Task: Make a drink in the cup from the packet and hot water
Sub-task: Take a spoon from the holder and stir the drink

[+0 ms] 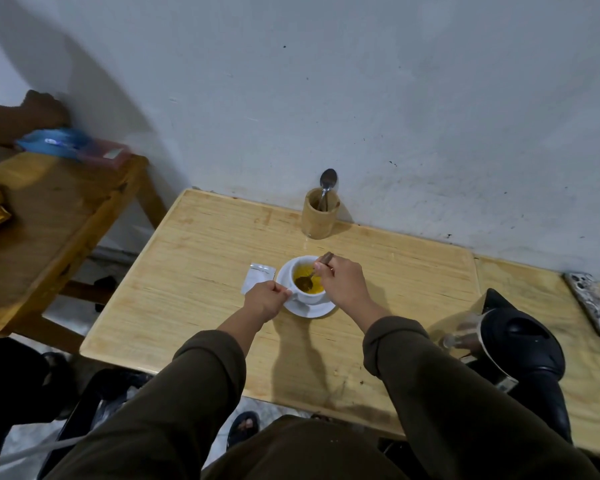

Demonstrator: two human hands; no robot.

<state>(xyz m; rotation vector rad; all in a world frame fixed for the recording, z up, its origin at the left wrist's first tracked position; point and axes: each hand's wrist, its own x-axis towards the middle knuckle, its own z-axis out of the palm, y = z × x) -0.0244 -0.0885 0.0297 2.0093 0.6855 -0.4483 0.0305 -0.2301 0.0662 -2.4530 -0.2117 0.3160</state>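
1. The white cup sits on its saucer near the middle of the desk, holding yellow liquid.
2. The left hand pinches the cup's handle, fingers closed, steadying it from the left.
3. The right hand grips a spoon, fingers closed on the upper handle; the spoon slants down and left, its bowl in the liquid.
4. The opened packet lies flat just left of the saucer.
5. The kettle stands well right; the right hand is nearer.
6. Stirring seems the step in hand.
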